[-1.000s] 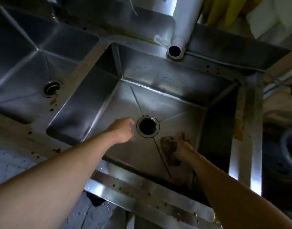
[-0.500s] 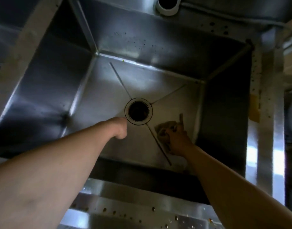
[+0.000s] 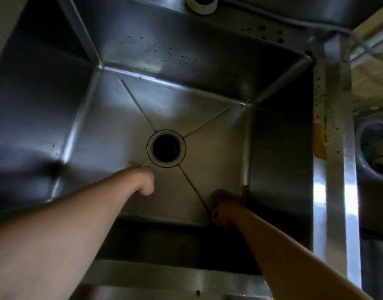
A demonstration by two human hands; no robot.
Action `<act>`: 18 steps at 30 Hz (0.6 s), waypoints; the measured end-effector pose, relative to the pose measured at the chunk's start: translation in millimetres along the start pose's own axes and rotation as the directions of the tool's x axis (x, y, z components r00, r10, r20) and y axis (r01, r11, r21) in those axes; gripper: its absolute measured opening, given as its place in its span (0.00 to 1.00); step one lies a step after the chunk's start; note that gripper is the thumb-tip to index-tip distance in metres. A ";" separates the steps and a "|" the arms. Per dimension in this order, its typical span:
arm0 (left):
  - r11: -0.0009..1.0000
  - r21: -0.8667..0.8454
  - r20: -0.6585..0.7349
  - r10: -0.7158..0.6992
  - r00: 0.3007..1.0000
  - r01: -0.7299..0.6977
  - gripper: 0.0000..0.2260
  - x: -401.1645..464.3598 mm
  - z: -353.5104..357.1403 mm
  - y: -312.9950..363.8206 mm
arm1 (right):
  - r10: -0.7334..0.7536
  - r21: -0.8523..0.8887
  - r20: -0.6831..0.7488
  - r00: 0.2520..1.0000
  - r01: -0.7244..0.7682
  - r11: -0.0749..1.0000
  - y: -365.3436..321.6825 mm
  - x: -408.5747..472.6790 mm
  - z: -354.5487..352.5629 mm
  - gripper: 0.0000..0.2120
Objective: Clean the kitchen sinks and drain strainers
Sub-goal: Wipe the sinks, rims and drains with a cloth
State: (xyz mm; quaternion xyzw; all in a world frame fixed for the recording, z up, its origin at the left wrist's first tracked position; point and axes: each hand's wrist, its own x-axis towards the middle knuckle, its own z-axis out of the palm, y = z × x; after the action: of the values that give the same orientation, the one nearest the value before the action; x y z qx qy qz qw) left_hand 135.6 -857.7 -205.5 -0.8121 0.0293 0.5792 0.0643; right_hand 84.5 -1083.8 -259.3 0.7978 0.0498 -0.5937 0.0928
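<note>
A stainless steel sink [image 3: 208,61] carries everything here, its basin floor creased by four lines that meet at the round drain [image 3: 166,148]. Dark specks dot the back wall beyond the drain. Both hands lie on the floor: the left hand [image 3: 143,180] just beside the drain, the right hand [image 3: 224,207] farther off, near the right wall.

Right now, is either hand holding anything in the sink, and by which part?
The right hand presses on something dark, perhaps a scrub pad, mostly hidden beneath it. The left hand rests on the sink floor, apparently holding nothing.
</note>
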 end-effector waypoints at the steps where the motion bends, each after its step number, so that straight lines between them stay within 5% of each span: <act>1: 1.000 0.004 0.006 0.008 1.000 -0.008 0.25 3.1 0.6 -1.8 | 0.030 0.116 0.016 0.999 -0.032 0.993 -2.3 -2.1 -5.0 0.22; 5: 0.998 0.007 0.017 0.066 0.998 -0.066 0.27 13.5 5.4 -6.2 | -0.018 0.194 -0.028 0.999 0.023 0.981 -24.3 1.9 -21.3 0.19; 12: 0.996 0.008 0.075 0.084 0.994 -0.085 0.31 15.8 3.5 -11.2 | 0.012 0.429 -0.384 0.923 0.167 0.888 -80.0 18.3 -61.6 0.19; 18: 0.998 -0.060 0.042 0.019 0.999 -0.016 0.40 17.8 4.5 -15.4 | -0.050 0.013 -0.489 0.871 0.065 0.998 -107.5 22.2 -102.3 0.22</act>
State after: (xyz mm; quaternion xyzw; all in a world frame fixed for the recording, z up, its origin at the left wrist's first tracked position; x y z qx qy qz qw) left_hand 139.1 -841.4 -222.7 -0.8008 0.0179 0.5976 0.0358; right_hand 166.5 -958.2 -261.6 0.9213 0.0867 -0.3761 0.0478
